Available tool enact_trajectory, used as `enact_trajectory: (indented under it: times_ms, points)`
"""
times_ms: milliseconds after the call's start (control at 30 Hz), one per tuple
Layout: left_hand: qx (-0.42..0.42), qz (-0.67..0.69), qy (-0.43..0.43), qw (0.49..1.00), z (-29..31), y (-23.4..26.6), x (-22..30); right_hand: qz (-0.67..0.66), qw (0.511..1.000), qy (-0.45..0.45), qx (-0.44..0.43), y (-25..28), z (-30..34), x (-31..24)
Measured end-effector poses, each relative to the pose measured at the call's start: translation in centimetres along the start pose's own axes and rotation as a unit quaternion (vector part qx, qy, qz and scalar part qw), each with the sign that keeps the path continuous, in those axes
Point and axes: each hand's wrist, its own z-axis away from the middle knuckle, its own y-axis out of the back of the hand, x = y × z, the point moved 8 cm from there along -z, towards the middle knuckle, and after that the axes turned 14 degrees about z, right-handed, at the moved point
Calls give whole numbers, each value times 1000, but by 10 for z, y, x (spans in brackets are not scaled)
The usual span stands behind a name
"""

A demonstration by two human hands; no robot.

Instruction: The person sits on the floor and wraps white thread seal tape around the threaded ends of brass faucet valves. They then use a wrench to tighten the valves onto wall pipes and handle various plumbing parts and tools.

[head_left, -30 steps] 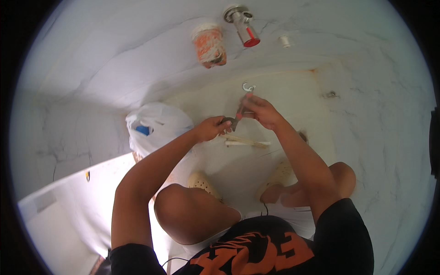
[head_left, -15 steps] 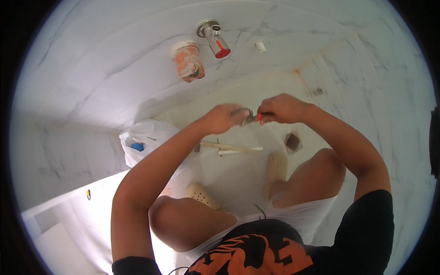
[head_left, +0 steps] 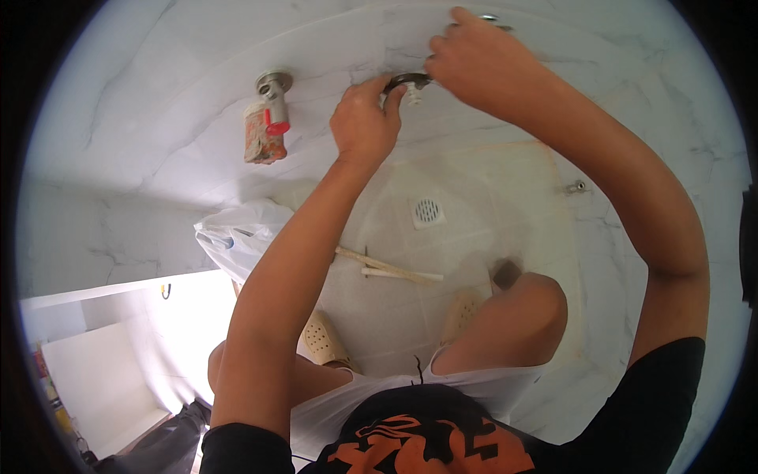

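Note:
My left hand is raised to the marble-patterned wall, thumb and fingers closed on one end of a dark curved metal piece. Just below that piece, a white threaded fitting sticks out from the wall. My right hand is at the curved piece's other end, its fingers curled; whatever they hold is hidden behind the hand. A shiny metal fitting shows partly past my right hand. To the left, a chrome valve with a red end is on the wall.
An orange, plaster-smeared stub juts out under the valve. On the tiled floor are a round-slotted drain cover, two thin sticks and a dark square hole. A white plastic bag stands left; a small metal fitting is right.
Both hands have gone from over the floor up to the wall, beside the white fitting. The view has shifted too, and the floor drain cover now shows.

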Motion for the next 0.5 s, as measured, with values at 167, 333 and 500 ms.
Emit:
enact_trajectory:
  times_ms: [167,333,500]
  points:
    - [-95,-135,76,983,-1,-18,-4,8,998,43,-38,-4,-17,-7]
    - [-98,-188,51,976,0,-20,10,15,1000,24,-11,9,-14,-8]
    - [-117,-216,32,969,2,-23,29,-31,991,14,-128,-36,-8,-29]
